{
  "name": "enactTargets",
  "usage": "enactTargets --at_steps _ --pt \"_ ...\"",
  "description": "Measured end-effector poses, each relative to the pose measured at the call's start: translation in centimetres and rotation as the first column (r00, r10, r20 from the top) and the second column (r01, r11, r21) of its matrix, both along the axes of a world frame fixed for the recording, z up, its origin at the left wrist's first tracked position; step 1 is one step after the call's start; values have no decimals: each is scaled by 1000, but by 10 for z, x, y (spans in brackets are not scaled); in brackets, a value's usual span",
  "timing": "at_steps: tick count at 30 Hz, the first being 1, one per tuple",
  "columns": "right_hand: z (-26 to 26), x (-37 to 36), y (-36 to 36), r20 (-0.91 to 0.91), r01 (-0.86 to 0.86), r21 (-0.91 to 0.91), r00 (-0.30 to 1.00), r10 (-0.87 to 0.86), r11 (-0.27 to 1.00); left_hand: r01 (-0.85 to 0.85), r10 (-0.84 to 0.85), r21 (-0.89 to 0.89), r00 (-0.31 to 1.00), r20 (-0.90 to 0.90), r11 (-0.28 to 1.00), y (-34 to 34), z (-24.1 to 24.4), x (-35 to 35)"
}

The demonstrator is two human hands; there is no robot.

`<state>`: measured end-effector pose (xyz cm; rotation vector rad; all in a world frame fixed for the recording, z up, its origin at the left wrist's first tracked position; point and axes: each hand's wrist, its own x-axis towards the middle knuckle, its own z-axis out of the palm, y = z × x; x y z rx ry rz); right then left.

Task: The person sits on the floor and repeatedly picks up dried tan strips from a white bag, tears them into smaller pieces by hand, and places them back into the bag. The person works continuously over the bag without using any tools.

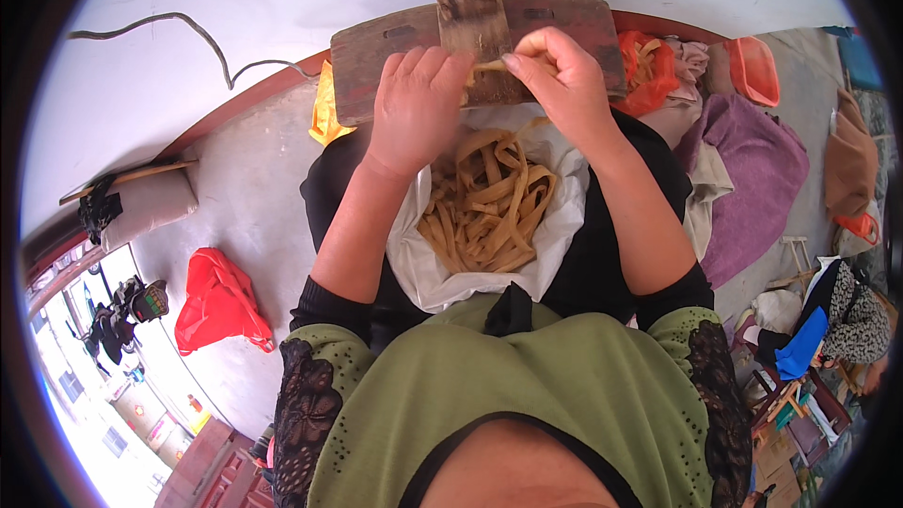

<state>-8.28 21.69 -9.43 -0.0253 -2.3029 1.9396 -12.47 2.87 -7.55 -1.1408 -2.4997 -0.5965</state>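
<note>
A short stretch of a tan strip [489,66] runs between my two hands in front of a wooden post. My left hand [422,102] is curled, slightly blurred, with one end of the strip at its fingers. Thumb and fingertips of my right hand [563,81] pinch the other end. The worn wooden post [471,10] crosses a broad wooden board [564,32] just beyond my hands. On my lap, a white bag [416,271] lies spread around a tangled heap of similar tan strips [487,212]. What the strips are made of I cannot tell.
Right of the board are a red plastic bag [652,95] with tan pieces, a red basket [755,70] and purple cloth [755,176]. Left lie a yellow bag [326,109] and a red bag [215,303] on the floor. Another person [850,314] is at the far right.
</note>
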Motion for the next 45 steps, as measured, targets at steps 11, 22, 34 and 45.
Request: enactTargets --at_steps 11,22,34,45 --pt "-7 -8 -2 34 -94 60 995 92 994 -183 179 1 963 203 983 11 24 32" --pt "4 13 -4 63 -324 -224 936 345 919 -294 -583 712 420 695 637 -2 46 32" --pt "9 11 1 266 9 -815 894 361 579 -122 69 224 971 230 967 21 24 31" --pt "6 19 -12 56 -285 -342 945 322 895 -505 -286 417 319 904 756 5 35 44"
